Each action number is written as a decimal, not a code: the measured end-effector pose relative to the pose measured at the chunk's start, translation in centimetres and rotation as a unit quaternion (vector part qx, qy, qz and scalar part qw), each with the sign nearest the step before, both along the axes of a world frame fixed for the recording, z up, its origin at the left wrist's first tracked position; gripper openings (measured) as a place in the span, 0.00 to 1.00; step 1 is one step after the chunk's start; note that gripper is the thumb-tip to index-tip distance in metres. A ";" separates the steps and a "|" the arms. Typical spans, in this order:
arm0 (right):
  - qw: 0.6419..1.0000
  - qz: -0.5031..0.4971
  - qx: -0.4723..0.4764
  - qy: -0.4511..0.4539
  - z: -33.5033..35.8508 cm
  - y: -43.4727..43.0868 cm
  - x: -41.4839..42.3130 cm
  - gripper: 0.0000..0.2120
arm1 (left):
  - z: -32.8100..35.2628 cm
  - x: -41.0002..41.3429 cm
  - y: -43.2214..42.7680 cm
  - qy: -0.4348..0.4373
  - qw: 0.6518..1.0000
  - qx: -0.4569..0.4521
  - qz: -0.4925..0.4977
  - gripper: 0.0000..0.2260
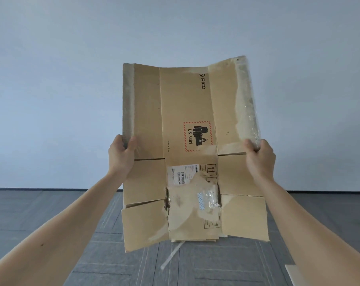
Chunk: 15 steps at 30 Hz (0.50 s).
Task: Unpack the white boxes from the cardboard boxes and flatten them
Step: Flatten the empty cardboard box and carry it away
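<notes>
Aloft: flattened cardboard box (187, 112)

Held upright before pale wall (51, 79), above grey carpet (113, 265). Left hand (121, 155) grips left edge, right hand (259, 157) grips taped right edge; fingers (266, 145) curl behind, mostly hidden. Shipping label (182, 174) torn, print illegible. White item (294, 275), lower right, cut off by frame.

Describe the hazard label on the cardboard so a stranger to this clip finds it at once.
The flattened cardboard box is held up before the pale wall, the left hand and right hand gripping its side edges. On its centre panel, roughly between the hands, sits the hazard label. Unlike the white barcode sticker below, it has a red hatched border and reads UN 3481.
</notes>
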State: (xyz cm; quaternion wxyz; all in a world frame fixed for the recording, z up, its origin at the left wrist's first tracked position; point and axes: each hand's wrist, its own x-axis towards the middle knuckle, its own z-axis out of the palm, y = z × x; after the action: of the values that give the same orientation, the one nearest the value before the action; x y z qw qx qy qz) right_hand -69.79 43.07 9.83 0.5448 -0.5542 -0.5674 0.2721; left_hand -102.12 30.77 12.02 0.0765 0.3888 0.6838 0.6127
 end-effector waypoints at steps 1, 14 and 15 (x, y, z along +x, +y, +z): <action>1.000 0.003 -0.004 -0.003 -0.5 1.4 -0.4 0.18 | -0.5 -0.4 1.4 0.002 1.000 -0.006 0.001 0.12; 0.989 -0.002 -0.126 -0.074 -14.0 19.7 -10.6 0.16 | -15.2 -10.1 21.5 -0.062 0.988 -0.140 -0.019 0.12; 0.987 0.001 -0.134 -0.084 -15.0 20.9 -11.3 0.16 | -16.6 -11.0 23.0 -0.074 0.984 -0.158 -0.023 0.12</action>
State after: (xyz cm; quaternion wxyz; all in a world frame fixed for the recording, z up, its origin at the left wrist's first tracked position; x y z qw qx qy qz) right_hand -81.14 64.01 -5.17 0.4156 -0.6429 -0.5697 0.2989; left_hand -113.11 53.82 -4.57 0.2016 0.3411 0.7550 0.5224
